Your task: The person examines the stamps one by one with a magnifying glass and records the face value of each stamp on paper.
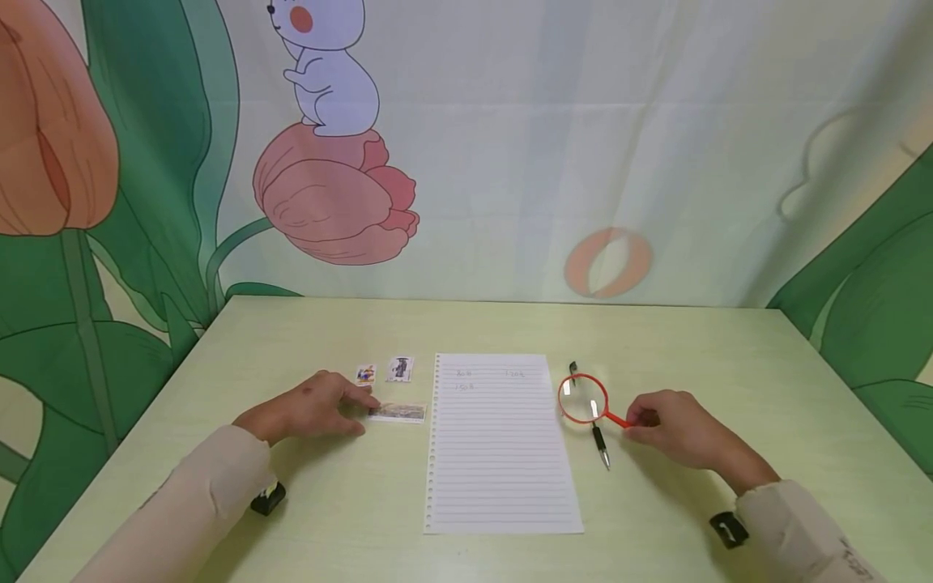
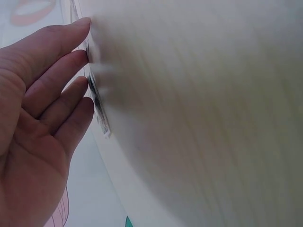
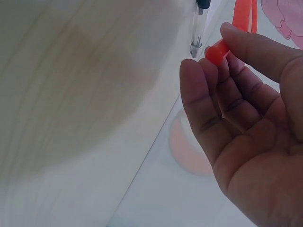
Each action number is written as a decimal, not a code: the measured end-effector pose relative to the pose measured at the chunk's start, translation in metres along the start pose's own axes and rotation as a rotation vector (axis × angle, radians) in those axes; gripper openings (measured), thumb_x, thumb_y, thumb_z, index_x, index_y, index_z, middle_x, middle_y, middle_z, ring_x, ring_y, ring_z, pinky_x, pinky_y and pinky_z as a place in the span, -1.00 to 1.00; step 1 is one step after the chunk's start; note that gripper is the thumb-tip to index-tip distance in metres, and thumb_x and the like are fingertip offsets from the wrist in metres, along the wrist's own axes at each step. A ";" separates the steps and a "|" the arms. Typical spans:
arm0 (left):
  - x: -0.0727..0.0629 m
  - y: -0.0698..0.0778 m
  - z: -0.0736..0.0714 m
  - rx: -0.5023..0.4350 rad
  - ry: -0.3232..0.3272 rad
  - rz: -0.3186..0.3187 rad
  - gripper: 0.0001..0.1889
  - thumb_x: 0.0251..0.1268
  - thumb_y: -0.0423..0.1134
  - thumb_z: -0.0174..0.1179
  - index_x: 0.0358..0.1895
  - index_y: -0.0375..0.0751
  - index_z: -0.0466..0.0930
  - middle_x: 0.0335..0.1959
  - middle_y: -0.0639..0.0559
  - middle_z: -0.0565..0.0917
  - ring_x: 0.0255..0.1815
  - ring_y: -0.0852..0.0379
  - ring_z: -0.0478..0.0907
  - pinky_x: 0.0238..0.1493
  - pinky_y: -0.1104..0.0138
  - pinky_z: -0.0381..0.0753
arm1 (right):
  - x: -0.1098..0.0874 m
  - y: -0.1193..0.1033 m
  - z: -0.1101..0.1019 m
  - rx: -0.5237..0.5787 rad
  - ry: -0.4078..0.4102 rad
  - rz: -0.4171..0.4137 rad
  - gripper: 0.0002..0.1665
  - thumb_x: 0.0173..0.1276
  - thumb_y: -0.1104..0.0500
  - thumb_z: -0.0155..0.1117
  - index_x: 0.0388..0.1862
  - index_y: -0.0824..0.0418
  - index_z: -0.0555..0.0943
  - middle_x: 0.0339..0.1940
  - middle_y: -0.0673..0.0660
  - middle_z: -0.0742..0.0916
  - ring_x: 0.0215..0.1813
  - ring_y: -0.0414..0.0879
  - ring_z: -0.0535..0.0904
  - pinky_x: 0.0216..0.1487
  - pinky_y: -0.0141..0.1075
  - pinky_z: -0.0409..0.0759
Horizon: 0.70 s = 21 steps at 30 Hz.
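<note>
My right hand (image 1: pixel 674 425) pinches the red handle (image 3: pixel 218 52) of a magnifying glass (image 1: pixel 607 399) between thumb and fingers. Its round lens overlaps a black and clear pen (image 1: pixel 600 441) in the head view. My left hand (image 1: pixel 313 407) is low over the table, a fingertip at the left end of a long, narrow stamp (image 1: pixel 399 413). In the left wrist view, the fingers (image 2: pixel 57 80) are loosely extended, fingertips down at the tabletop. Just beyond that hand lie two smaller stamps, a colourful one (image 1: pixel 366 374) and a grey one (image 1: pixel 400 369).
A lined sheet of paper (image 1: pixel 503 453) with punched holes lies mid-table, a few faint handwritten notes near its top. The pale wooden table (image 1: pixel 328 518) meets a curtain (image 1: pixel 496 162) printed with flowers and a white animal. Black wrist devices show beneath both sleeves.
</note>
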State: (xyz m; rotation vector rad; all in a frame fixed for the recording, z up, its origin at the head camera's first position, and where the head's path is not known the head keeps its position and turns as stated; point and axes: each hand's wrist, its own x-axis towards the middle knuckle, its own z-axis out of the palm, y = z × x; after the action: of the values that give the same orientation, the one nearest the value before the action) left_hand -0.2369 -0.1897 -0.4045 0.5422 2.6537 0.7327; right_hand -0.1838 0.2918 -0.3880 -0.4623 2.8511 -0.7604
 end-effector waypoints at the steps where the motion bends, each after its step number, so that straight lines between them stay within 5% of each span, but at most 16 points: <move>1: 0.000 -0.001 0.000 -0.002 -0.001 0.002 -0.57 0.06 -0.35 0.51 0.08 -0.09 0.75 0.15 -0.07 0.67 0.29 -0.15 0.47 0.23 0.06 0.48 | 0.000 0.001 0.000 0.002 -0.001 0.004 -0.89 0.27 0.21 0.44 -0.36 0.17 0.64 -0.47 -0.08 0.65 -0.37 -0.15 0.46 -0.37 -0.33 0.45; 21: 0.001 -0.004 0.002 0.014 0.037 0.044 -0.60 0.08 -0.35 0.50 0.05 -0.12 0.76 0.16 -0.11 0.66 0.33 -0.19 0.46 0.30 -0.02 0.43 | 0.006 0.013 -0.005 0.004 -0.038 0.245 -0.86 0.32 0.24 0.40 -0.28 0.30 0.62 -0.46 0.05 0.61 -0.41 -0.08 0.46 -0.39 -0.25 0.53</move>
State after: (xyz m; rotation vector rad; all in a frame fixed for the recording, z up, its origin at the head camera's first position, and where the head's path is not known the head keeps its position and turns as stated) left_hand -0.2380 -0.1919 -0.4086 0.5977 2.6906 0.7434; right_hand -0.1936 0.3034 -0.3908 -0.1204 2.7992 -0.7024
